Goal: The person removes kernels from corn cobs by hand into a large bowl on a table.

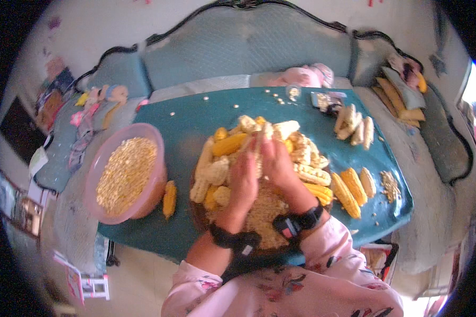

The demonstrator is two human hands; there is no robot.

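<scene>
My left hand and my right hand are pressed close together over the middle of the table. Between them they grip a pale corn cob, mostly hidden by the palms and fingers. Around my hands lies a heap of corn: yellow ears and whitish ears, piled in a round brown tray whose rim is largely covered. Loose kernels spread below my wrists, at the near side of the tray. Both wrists wear dark bands.
A pink tub of kernels stands left, with a yellow ear beside it. Bare cobs lie at the far right of the green table. Several ears and a kernel pile sit right. A sofa stands behind.
</scene>
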